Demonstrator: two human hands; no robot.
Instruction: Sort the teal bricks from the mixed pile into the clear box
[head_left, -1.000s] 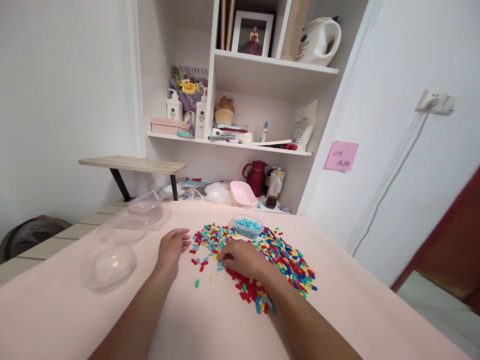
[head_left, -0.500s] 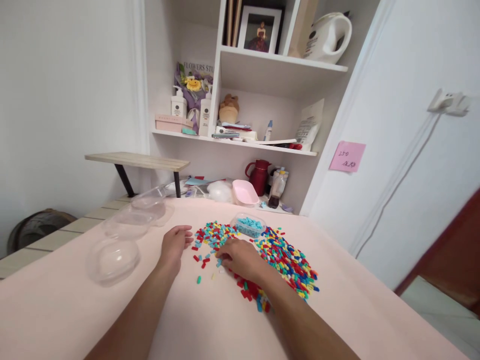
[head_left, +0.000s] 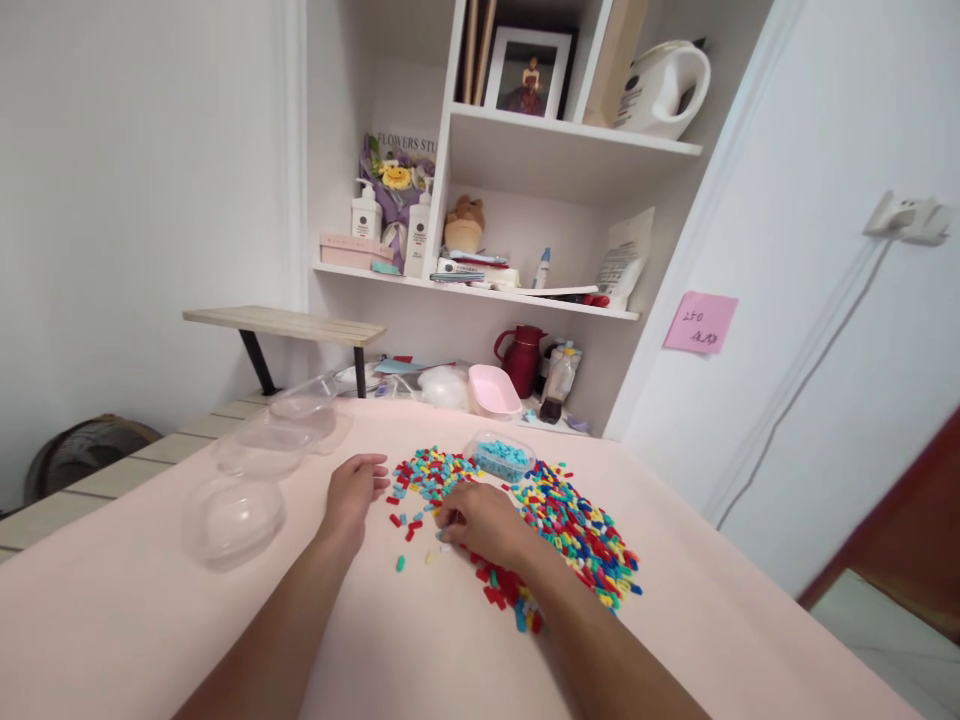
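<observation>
A heap of small red, yellow, blue and green beads is spread over the pink table. My right hand lies on the heap's left part, fingers curled in a pinch over a few beads; what they hold is too small to name. My left hand rests flat on the table just left of the beads, fingers together and stretched. A small clear tub filled with light-blue beads stands at the heap's far edge.
Three empty clear plastic tubs sit in a row at the left. Behind the table are a pink dish, a red jug, a bottle and white shelves. A small wooden shelf juts out at left.
Both hands stay in nearly the same place. My right hand's fingers have drawn slightly together over the beads. The view has shifted a little.
</observation>
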